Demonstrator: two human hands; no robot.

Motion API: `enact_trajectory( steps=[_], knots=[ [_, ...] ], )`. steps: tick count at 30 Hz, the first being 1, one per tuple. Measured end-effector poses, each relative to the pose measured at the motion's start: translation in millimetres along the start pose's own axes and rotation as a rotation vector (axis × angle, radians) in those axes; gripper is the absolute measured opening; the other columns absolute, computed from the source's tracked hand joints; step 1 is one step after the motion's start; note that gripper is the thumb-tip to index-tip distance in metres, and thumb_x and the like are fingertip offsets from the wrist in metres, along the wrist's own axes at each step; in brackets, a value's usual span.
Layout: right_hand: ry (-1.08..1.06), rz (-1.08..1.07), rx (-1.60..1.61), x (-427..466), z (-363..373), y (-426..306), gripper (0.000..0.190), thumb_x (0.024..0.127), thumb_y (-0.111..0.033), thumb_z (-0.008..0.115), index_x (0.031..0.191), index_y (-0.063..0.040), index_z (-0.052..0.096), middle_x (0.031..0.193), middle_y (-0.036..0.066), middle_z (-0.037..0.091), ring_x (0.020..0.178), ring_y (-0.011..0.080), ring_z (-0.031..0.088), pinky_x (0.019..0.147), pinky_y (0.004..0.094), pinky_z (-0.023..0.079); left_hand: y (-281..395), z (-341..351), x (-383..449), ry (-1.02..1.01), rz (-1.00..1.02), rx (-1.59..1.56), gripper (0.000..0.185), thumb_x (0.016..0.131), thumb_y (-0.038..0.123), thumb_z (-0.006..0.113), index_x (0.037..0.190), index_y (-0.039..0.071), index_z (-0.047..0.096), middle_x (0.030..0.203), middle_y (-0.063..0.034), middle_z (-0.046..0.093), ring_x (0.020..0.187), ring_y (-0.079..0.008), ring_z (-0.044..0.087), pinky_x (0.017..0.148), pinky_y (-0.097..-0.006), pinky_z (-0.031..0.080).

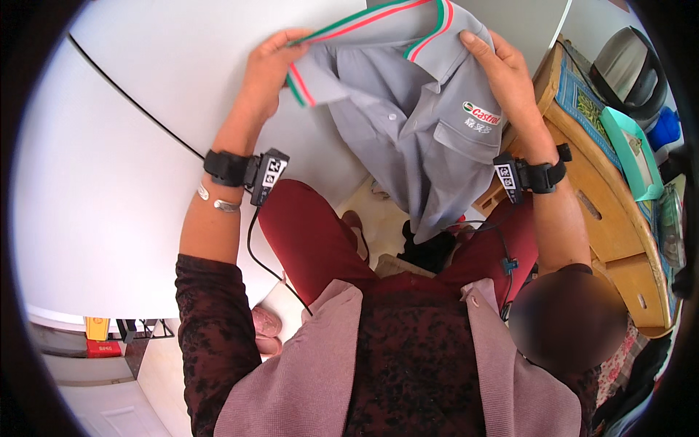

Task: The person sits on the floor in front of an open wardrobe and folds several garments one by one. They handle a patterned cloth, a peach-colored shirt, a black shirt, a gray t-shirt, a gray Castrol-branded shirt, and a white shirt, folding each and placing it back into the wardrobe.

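A grey collared work shirt (382, 109) hangs in front of me, held up by both hands. Green, white and red stripes edge its collar. A Castrol badge and a flap pocket (469, 139) are on the chest. My left hand (273, 68) pinches the striped collar at one end. On the other side, my right hand (505, 71) grips the shirt near the shoulder, thumb on the front. The shirt's lower part droops down between my knees, its tail bunched to a point. Each wrist wears a black strapped device.
A large white panel (125, 191) fills the left side. To the right stands a wooden cabinet (595, 191) with a turquoise box (633, 155) and a dark appliance (628, 71) on top. Black cables run from the wrist devices. Pink slippers (267, 322) lie on the floor.
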State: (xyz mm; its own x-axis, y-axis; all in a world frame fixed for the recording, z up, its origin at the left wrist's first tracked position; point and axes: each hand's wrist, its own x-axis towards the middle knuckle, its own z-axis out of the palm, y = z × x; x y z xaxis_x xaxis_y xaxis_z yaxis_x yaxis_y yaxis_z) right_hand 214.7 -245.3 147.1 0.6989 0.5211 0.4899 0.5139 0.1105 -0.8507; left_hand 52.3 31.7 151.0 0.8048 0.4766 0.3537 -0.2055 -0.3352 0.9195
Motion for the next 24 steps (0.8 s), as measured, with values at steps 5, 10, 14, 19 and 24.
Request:
enact_trajectory(
  steps=[5, 10, 14, 19, 24],
  knots=[
    [0.058, 0.026, 0.017, 5, -16, -5, 0.039, 0.091, -0.034, 0.065, 0.115, -0.003, 0.065, 0.098, 0.002, 0.068, 0.086, 0.008, 0.061, 0.078, 0.0216, 0.048, 35, 7, 10, -0.102, 0.009, -0.26, 0.034, 0.095, 0.018, 0.049, 0.125, 0.002, 0.053, 0.118, -0.0112, 0.058, 0.103, -0.0217, 0.059, 0.092, -0.0391, 0.048],
    [0.012, 0.044, 0.177, 13, -22, -16, 0.032, 0.093, -0.028, 0.061, 0.113, -0.003, 0.064, 0.098, 0.002, 0.067, 0.083, 0.0109, 0.063, 0.075, 0.0249, 0.05, 37, 22, 17, -0.148, -0.06, -0.607, 0.022, 0.094, 0.007, 0.048, 0.115, 0.001, 0.052, 0.108, -0.015, 0.063, 0.098, -0.0275, 0.064, 0.085, -0.0386, 0.055],
    [-0.001, 0.102, 0.296, 11, -24, -22, 0.027, 0.093, -0.022, 0.059, 0.111, -0.002, 0.064, 0.094, 0.005, 0.069, 0.077, 0.0131, 0.065, 0.07, 0.0264, 0.052, 41, 24, 14, -0.114, -0.073, -0.572, 0.019, 0.094, 0.008, 0.051, 0.111, 0.001, 0.053, 0.106, -0.0164, 0.064, 0.097, -0.0289, 0.065, 0.084, -0.0388, 0.056],
    [-0.004, 0.089, 0.223, 12, -26, -35, 0.029, 0.092, -0.025, 0.061, 0.111, -0.002, 0.064, 0.092, 0.004, 0.069, 0.075, 0.013, 0.065, 0.069, 0.0256, 0.052, 53, 22, 6, -0.092, -0.037, -0.476, 0.018, 0.093, 0.012, 0.055, 0.105, -0.001, 0.056, 0.101, -0.0171, 0.066, 0.092, -0.0291, 0.067, 0.081, -0.038, 0.057],
    [-0.031, 0.038, 0.214, 4, -21, -68, 0.039, 0.091, -0.028, 0.063, 0.119, -0.001, 0.061, 0.101, 0.006, 0.068, 0.087, 0.0139, 0.064, 0.076, 0.0257, 0.052, 76, 18, 0, -0.136, 0.039, -0.5, 0.019, 0.092, 0.016, 0.057, 0.101, -0.001, 0.058, 0.1, -0.0173, 0.066, 0.091, -0.0277, 0.067, 0.08, -0.0371, 0.057]
  ],
)
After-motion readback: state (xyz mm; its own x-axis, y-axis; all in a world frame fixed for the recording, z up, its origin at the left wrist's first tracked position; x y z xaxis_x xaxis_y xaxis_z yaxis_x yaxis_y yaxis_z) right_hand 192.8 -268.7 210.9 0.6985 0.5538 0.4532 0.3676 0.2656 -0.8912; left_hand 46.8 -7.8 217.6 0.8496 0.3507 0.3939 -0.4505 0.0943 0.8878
